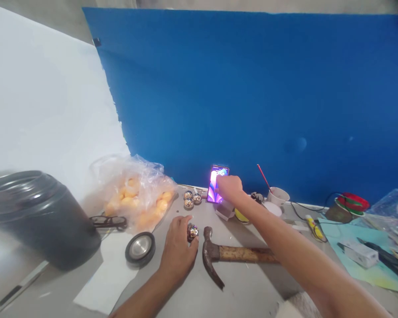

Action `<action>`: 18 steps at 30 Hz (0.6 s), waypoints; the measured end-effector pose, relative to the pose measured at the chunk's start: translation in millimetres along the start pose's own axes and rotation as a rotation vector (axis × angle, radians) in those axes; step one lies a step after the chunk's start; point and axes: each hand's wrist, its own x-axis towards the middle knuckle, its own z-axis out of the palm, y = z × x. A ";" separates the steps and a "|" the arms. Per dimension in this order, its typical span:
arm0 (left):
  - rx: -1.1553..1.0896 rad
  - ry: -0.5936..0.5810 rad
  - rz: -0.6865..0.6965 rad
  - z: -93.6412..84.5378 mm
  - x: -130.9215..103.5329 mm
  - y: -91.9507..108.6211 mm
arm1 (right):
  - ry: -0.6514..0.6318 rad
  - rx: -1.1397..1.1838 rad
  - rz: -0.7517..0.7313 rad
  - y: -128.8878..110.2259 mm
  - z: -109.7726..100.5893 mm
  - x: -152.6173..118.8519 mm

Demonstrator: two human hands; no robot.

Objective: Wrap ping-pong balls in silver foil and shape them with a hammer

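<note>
My left hand (pixel 178 245) curls its fingers and thumb around shiny metal balls (pixel 193 231) on the table; the hand partly hides them, so I cannot tell how many there are. Over at the phone (pixel 214 181), my right hand (pixel 230 189) is folded like a fist, with its front against or just before the lit screen. The phone leans upright against a small pale stand (pixel 224 211). Three more shiny metal balls (pixel 189 203) sit together left of the phone. A claw hammer (pixel 239 253) with a wooden handle lies right of my left hand, partly under my right forearm.
At the left stand a dark jar (pixel 49 221), eyeglasses (pixel 109 221), a black-rimmed disc (pixel 140 248) and a plastic bag of orange balls (pixel 135 198). To the right are a white cup (pixel 279 195), a glue tube (pixel 314 228) and a white box (pixel 358 253). A blue panel (pixel 245 97) rises behind.
</note>
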 end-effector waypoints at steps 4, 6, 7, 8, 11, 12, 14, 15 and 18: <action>0.008 -0.014 -0.002 0.4 -0.4 -0.7 | 0.043 0.003 0.046 9.5 -5.2 5.0; 0.011 -0.011 0.004 0.6 -0.5 -0.5 | 0.099 0.011 0.100 19.2 -14.4 7.7; 0.012 -0.008 0.007 0.6 -0.4 -0.4 | 0.139 0.019 0.135 24.4 -20.8 8.1; 0.013 -0.005 0.010 0.6 -0.3 -0.2 | 0.216 0.056 0.192 29.4 -28.5 7.2; 0.020 -0.005 0.020 0.5 0.4 0.3 | 0.439 0.200 0.277 39.4 -56.9 -7.6; 0.025 -0.003 0.023 0.4 0.7 0.4 | 0.534 0.280 0.291 40.5 -67.4 -17.9; 0.032 -0.002 0.034 0.2 1.2 0.2 | 0.766 0.479 0.279 40.2 -87.8 -46.8; 0.033 0.000 0.043 0.1 1.4 -0.2 | 0.910 0.586 0.209 39.6 -97.0 -64.3; 0.031 0.017 0.084 0.2 1.7 -2.3 | 1.294 0.849 0.003 41.1 -117.9 -117.5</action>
